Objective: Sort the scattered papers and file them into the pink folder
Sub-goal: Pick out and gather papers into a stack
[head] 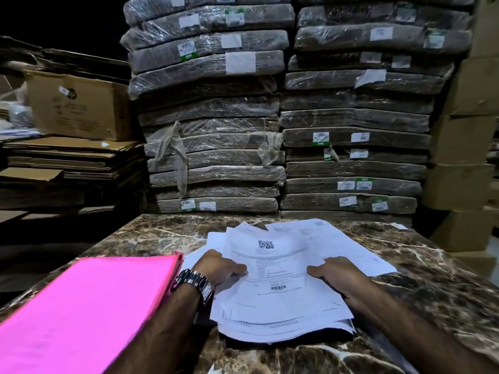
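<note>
A loose heap of white printed papers point(280, 300) lies on the dark marble table point(432, 265), fanned out at its far end, with a sheet bearing a QR code and a barcode on top. My left hand point(218, 265), with a metal watch on the wrist, grips the heap's left edge. My right hand point(337, 273) holds the right edge, thumb on the top sheet. The pink folder point(89, 309) lies closed on the table to the left of the papers, beside my left forearm.
Two tall stacks of plastic-wrapped flat cardboard bundles point(216, 147) stand right behind the table. A brown carton point(78, 103) sits on flattened cardboard at the left. More cartons point(464, 184) are piled at the right.
</note>
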A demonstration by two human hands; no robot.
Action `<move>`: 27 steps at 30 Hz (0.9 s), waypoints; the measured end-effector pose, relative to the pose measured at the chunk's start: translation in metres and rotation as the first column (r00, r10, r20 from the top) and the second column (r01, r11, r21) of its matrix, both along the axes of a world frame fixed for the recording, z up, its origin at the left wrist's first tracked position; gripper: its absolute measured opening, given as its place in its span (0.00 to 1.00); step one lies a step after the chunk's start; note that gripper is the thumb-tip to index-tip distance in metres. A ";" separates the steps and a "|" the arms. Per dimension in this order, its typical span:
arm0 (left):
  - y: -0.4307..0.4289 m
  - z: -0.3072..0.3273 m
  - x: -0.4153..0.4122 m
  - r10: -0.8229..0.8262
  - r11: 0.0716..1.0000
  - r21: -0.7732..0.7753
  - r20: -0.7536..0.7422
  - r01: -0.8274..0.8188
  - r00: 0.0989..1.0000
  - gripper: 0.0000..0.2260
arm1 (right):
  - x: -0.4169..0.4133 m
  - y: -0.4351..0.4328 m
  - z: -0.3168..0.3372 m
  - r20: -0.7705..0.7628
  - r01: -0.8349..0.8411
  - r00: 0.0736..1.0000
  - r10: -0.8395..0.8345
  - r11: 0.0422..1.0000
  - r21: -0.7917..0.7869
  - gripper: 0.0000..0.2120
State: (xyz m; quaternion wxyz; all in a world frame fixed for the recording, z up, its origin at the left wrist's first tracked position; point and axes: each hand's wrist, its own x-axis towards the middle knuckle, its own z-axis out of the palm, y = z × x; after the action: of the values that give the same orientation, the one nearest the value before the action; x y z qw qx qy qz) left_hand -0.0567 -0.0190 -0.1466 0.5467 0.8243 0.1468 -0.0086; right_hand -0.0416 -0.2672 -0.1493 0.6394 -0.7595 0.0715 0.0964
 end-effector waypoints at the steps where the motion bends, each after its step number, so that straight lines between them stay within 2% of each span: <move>1: -0.001 0.000 -0.002 -0.026 1.000 -0.017 -0.013 0.026 1.000 0.09 | 0.000 0.000 -0.001 0.014 0.002 1.000 -0.002 1.000 -0.020 0.13; 4: -0.003 -0.002 -0.002 -0.085 0.995 -0.054 0.004 0.085 0.996 0.13 | -0.001 -0.002 -0.001 0.053 -0.017 0.998 0.023 0.994 -0.109 0.11; 6: -0.004 -0.001 -0.003 -0.107 0.991 -0.079 0.048 0.110 0.993 0.07 | 0.000 -0.005 -0.002 0.104 -0.016 0.994 0.042 0.969 -0.246 0.12; 7: -0.003 0.000 -0.004 -0.120 0.988 -0.086 0.075 0.127 0.990 0.04 | 0.000 -0.006 -0.001 0.137 0.007 0.990 0.042 0.942 -0.335 0.12; 10: 0.000 0.002 -0.001 -0.160 0.972 -0.149 0.142 0.181 0.977 0.07 | 0.007 -0.011 -0.003 0.249 0.152 0.968 -0.015 0.828 -0.540 0.18; 12: 0.001 0.001 0.001 -0.181 0.955 -0.205 0.166 0.213 0.969 0.09 | 0.013 -0.015 -0.005 0.283 0.207 0.958 -0.044 0.789 -0.578 0.22; 14: 0.001 0.001 0.002 -0.185 0.939 -0.257 0.178 0.227 0.966 0.10 | 0.018 -0.020 -0.009 0.325 0.243 0.944 -0.055 0.781 -0.575 0.21; 16: 0.001 0.002 0.003 -0.186 0.923 -0.303 0.183 0.236 0.965 0.10 | 0.018 -0.023 -0.007 0.350 0.251 0.935 -0.064 0.816 -0.521 0.19; 19: 0.002 0.002 0.005 -0.202 0.887 -0.386 0.168 0.253 0.965 0.11 | 0.015 -0.025 0.000 0.338 0.163 0.941 -0.024 0.907 -0.387 0.22; 22: 0.004 0.002 0.005 -0.221 0.838 -0.483 0.127 0.255 0.967 0.10 | 0.004 -0.026 0.015 0.218 0.016 0.976 0.021 0.985 -0.170 0.20; 24: 0.003 0.003 0.004 -0.236 0.820 -0.511 0.104 0.256 0.966 0.09 | -0.003 -0.028 0.021 0.132 -0.042 0.990 0.043 0.999 -0.010 0.18; 27: 0.005 0.001 0.007 -0.213 0.820 -0.538 0.033 0.197 0.976 0.07 | -0.003 -0.030 0.017 0.066 -0.046 0.997 0.029 0.961 0.273 0.17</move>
State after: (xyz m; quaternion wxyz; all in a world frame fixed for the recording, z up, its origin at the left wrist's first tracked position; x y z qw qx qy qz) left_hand -0.0496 -0.0137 -0.1452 0.7494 0.6487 0.0568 -0.1201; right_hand -0.0447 -0.2975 -0.1320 0.7384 -0.6673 0.0235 0.0941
